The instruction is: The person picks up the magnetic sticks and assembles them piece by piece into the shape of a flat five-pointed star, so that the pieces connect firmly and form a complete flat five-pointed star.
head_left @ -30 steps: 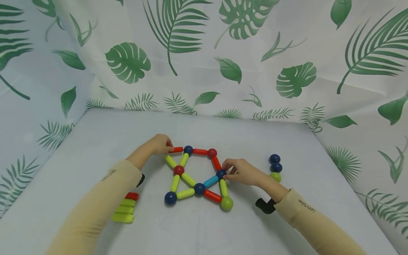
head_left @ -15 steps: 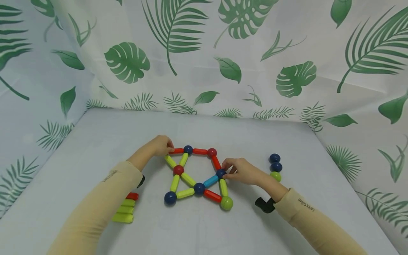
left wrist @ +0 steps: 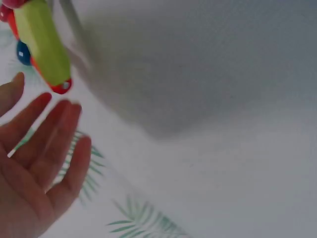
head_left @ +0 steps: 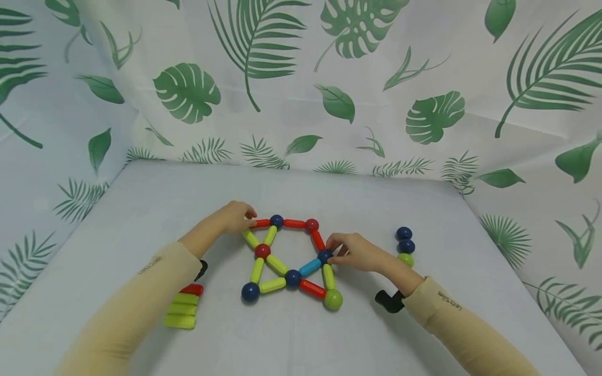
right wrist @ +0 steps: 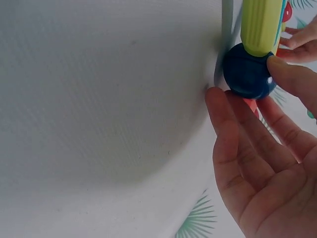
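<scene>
A flat frame of coloured rods and balls lies on the table. At its upper left, my left hand (head_left: 235, 215) is beside a red rod (head_left: 261, 223) that meets a dark blue ball (head_left: 276, 221). In the left wrist view the fingers are spread and relaxed, apart from the ends of that rod and a yellow-green rod (left wrist: 43, 44). My right hand (head_left: 359, 253) pinches another dark blue ball (right wrist: 245, 74) at the frame's right corner, thumb on one side and fingers on the other. A yellow-green rod (right wrist: 257, 25), a blue rod (head_left: 310, 267) and a red rod (head_left: 317, 240) join that ball.
Two dark blue balls (head_left: 405, 240) and a green ball (head_left: 406, 259) sit to the right, close to my right forearm. Loose yellow-green rods (head_left: 181, 309) and a red rod (head_left: 194, 289) lie by my left sleeve. Leaf-printed cloth (head_left: 282, 125) surrounds the table.
The red rod in my left hand has come down against the dark blue ball, and the left fingers have let it go. My right hand keeps its place on its ball.
</scene>
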`<action>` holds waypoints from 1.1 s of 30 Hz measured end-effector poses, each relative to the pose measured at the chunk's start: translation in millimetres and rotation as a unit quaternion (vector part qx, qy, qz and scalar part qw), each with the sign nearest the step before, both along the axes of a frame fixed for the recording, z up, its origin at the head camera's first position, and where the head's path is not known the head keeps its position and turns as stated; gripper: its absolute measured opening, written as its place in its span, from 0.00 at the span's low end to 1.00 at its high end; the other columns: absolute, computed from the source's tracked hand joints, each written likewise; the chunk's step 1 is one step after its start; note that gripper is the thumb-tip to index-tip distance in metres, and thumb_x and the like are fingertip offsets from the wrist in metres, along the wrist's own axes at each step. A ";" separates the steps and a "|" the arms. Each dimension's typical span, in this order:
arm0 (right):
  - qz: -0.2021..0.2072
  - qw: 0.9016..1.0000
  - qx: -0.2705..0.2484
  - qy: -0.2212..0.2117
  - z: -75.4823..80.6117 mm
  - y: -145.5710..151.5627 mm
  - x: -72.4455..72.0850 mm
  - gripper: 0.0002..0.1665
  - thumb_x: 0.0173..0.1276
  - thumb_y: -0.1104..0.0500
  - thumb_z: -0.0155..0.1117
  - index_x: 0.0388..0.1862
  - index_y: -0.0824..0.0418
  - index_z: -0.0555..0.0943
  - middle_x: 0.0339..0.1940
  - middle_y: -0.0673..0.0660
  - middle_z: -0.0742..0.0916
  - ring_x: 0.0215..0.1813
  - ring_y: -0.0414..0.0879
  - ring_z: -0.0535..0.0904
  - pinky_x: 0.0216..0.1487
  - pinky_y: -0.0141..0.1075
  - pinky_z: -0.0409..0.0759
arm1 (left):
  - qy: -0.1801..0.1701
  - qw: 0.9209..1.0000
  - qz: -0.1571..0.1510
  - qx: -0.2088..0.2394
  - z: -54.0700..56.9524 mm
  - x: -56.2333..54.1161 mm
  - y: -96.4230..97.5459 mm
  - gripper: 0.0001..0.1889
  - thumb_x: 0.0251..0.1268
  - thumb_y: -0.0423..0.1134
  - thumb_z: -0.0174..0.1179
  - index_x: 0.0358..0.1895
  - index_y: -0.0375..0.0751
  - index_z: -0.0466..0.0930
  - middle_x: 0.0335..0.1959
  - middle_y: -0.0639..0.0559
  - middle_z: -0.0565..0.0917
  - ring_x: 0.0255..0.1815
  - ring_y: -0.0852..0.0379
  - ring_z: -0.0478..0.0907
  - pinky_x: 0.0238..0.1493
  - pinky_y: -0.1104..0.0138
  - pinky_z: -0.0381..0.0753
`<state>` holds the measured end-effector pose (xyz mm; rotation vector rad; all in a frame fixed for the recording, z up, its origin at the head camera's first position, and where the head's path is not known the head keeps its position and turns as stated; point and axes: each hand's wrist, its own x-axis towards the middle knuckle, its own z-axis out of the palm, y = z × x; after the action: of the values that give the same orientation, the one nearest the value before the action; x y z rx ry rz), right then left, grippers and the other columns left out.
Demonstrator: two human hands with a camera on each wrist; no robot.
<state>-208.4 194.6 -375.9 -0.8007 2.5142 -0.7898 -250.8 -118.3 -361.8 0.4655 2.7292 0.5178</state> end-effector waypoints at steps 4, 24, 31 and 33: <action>0.004 1.000 0.003 -0.001 1.6 -1.0 -5.3 0.12 0.60 0.57 0.65 0.41 0.60 0.77 0.40 0.53 0.83 0.39 0.45 0.79 0.39 0.34 0.79 | 0.035 0.998 -0.034 -0.039 11.3 19.2 3.0 0.17 0.61 0.43 0.59 0.50 0.36 0.78 0.45 0.44 0.79 0.45 0.49 0.74 0.50 0.57 0.74; -0.044 0.998 -0.005 0.032 -0.2 -28.6 -54.9 0.22 0.61 0.72 0.54 0.54 0.60 0.77 0.54 0.60 0.79 0.45 0.55 0.78 0.41 0.40 0.79 | 0.027 0.990 -0.116 -0.082 5.6 109.5 24.2 0.19 0.44 0.52 0.70 0.22 0.46 0.71 0.16 0.56 0.69 0.20 0.60 0.66 0.22 0.70 0.66; -0.036 0.999 -0.005 0.029 0.0 -30.6 -59.4 0.18 0.62 0.67 0.58 0.52 0.61 0.78 0.51 0.59 0.81 0.45 0.54 0.78 0.43 0.40 0.79 | 0.016 0.994 -0.091 -0.050 3.8 109.1 20.3 0.18 0.42 0.49 0.72 0.20 0.45 0.71 0.16 0.55 0.70 0.20 0.59 0.67 0.23 0.70 0.66; -0.035 0.999 -0.007 0.031 0.2 -28.9 -59.2 0.17 0.62 0.67 0.59 0.51 0.62 0.79 0.50 0.59 0.81 0.45 0.54 0.78 0.44 0.40 0.79 | 0.019 0.995 -0.085 -0.041 3.1 107.4 17.2 0.18 0.42 0.47 0.73 0.21 0.44 0.71 0.16 0.55 0.70 0.20 0.59 0.67 0.23 0.69 0.67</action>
<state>-267.6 165.7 -375.7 -0.7556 2.6069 -0.8190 -143.4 -101.1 -358.7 0.6853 2.7031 0.3533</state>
